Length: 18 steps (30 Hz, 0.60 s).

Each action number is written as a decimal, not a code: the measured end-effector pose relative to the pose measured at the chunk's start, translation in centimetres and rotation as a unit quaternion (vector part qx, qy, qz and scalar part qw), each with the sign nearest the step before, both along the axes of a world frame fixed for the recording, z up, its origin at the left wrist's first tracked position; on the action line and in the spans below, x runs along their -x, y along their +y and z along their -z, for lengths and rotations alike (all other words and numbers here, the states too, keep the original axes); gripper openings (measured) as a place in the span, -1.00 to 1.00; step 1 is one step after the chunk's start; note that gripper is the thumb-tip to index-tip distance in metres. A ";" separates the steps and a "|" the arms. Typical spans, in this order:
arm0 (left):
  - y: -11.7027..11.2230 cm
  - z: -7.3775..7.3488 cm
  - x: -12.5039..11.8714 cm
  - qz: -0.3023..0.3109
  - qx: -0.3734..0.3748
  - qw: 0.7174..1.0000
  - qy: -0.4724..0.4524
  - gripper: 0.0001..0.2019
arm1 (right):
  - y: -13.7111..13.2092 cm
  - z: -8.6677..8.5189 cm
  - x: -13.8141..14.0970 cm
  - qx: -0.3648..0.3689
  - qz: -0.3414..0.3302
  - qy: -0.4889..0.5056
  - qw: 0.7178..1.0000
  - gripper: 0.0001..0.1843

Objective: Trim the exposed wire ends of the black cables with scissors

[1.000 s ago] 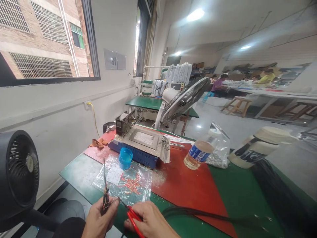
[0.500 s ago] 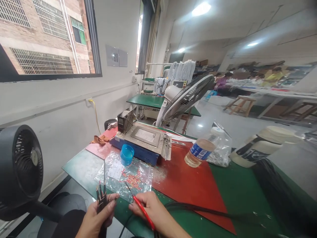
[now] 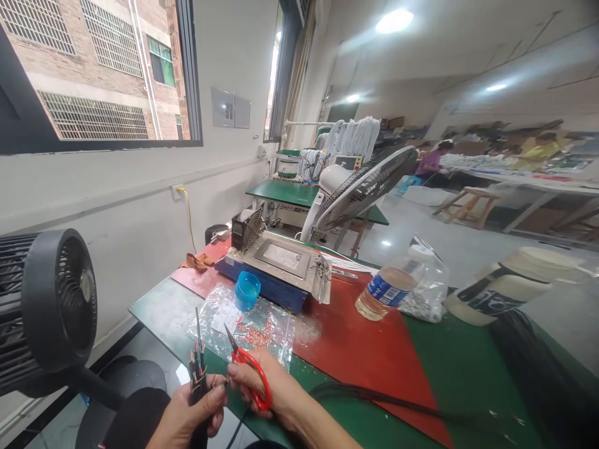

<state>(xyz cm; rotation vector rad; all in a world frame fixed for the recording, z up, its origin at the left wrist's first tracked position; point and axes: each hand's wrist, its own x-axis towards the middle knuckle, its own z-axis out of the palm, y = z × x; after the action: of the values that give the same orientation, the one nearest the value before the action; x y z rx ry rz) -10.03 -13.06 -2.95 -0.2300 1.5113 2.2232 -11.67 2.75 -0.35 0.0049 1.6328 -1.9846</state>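
light, limp-looking wires (image 3: 198, 371) are clenched just below their tips by the left hand (image 3: 187, 419), scissors (image 3: 249, 365) gripped by the right hand (image 3: 277, 394).

Your left hand (image 3: 187, 413) clenches upright; your right hand (image 3: 267, 388) (just beside it) curls shut, forearm angling inward.

A: Scissors (image 3: 255, 374): colours?
B: Red handles, dark blades noted. Wire bundle (image 3: 197, 374): black sheath, reddish tips seen.
A: Bench?
B: Green mat (image 3: 449, 374) is seen, w/ a red mat (image 3: 355, 343) over the mid section.
A: Misc?
B: Cup (image 3: 247, 290): bright blue. Machine (image 3: 276, 288): blue base, grey top. Bottle (image 3: 384, 292): blue label w/ white print, amber liquid. Bag (image 3: 253, 327): clear, speckled w/ red bits. Desk fan (image 3: 56, 305): black, ribbed grille. Jar (image 3: 505, 290): white w/ black band.
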 end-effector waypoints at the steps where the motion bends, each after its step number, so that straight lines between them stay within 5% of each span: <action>1: 0.1 0.1 0.0 -0.004 0.002 1.000 0.003 -0.61 | 0.0 0.2 0.0 0.008 -0.002 -0.007 1.000 -0.48; 10: 1.0 0.0 -0.3 -0.039 0.017 0.999 0.009 -0.61 | 0.8 1.6 -0.1 0.026 -0.019 0.035 0.999 -0.52; 18: 0.9 0.1 -0.5 0.015 -0.033 0.999 0.014 -0.66 | 0.5 1.7 -0.6 0.091 -0.028 -0.112 0.989 -0.57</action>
<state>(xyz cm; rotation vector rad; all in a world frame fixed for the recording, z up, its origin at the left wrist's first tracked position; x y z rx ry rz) -9.56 -12.16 -3.08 -0.1553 1.4427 2.2572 -11.05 3.25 -2.07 0.1075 1.2955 -2.0038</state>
